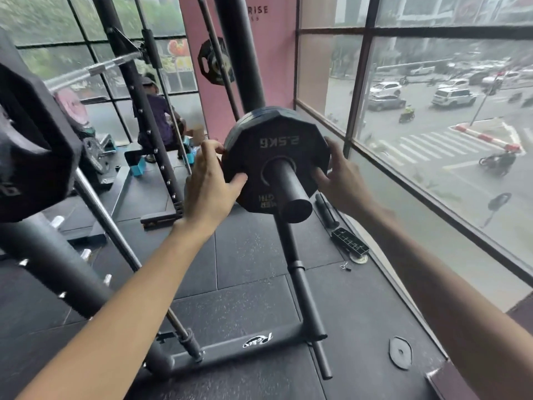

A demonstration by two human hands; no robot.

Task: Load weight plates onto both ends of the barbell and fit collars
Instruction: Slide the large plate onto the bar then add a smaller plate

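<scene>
Here, both bare hands are on a small black weight plate [274, 151], twelve-sided and marked 2.5 kg, which sits threaded on a thick dark sleeve [291, 194] whose blunt end sticks out toward the viewer. The left hand [209, 186] grips the plate's left rim, thumb pressed on the front face and fingers curled behind the edge. The right hand [339, 174] holds the right rim, fingers spread loosely, fingertips on the face near the bore. At least one more plate edge shows directly behind this one on the same sleeve. No collar is on the sleeve's exposed end. Below, a dark rack frame [253, 346] with a white logo rests on black rubber floor tiles [354, 307]. A chrome bar [115, 235] slants across the left, past a large black plate [31, 145] close to the camera. A flat dark disc [400, 353] lies on the floor by the window [450, 111], which overlooks a wet street. Another person [157, 111] sits farther back.
</scene>
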